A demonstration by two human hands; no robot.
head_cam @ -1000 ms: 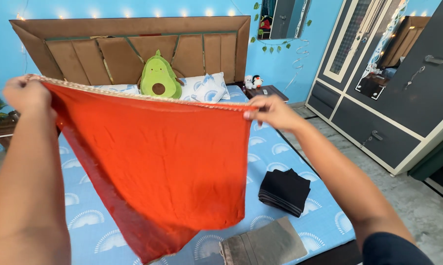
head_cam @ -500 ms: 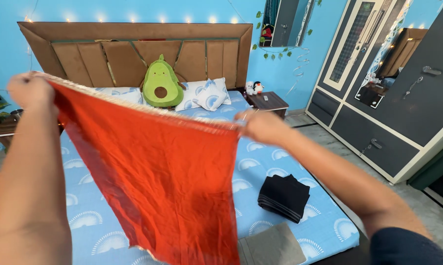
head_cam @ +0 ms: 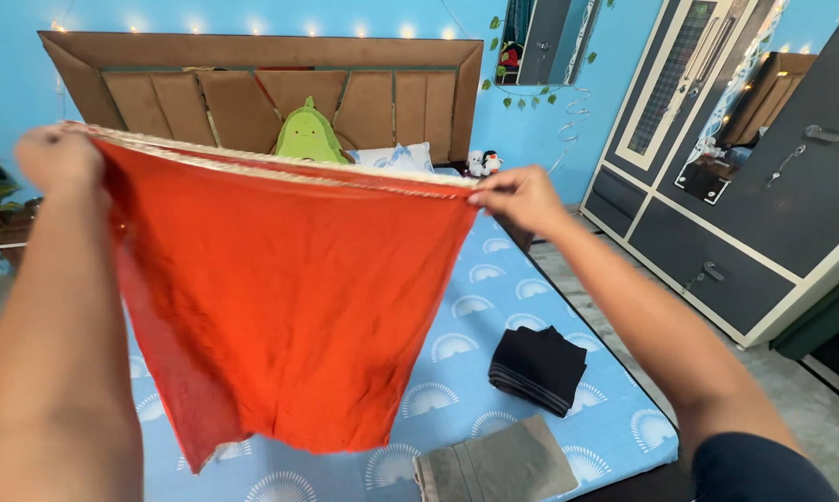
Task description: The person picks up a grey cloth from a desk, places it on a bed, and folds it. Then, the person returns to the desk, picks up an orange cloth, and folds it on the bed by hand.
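Stretching taut above the bed (head_cam: 531,307), the orange cloth (head_cam: 289,297) looks light and limp. The left hand (head_cam: 59,158) and the right hand (head_cam: 522,197) each pinch a top corner, the sound place to hold it.

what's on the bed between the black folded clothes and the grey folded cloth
Nothing: in the head view only bare blue patterned bedsheet separates the black folded stack from the grey folded cloth. The two lie apart, not touching.

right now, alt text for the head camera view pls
Left hand and right hand hold an orange cloth spread by its trimmed top edge above a blue bed, where folded black and grey garments lie.
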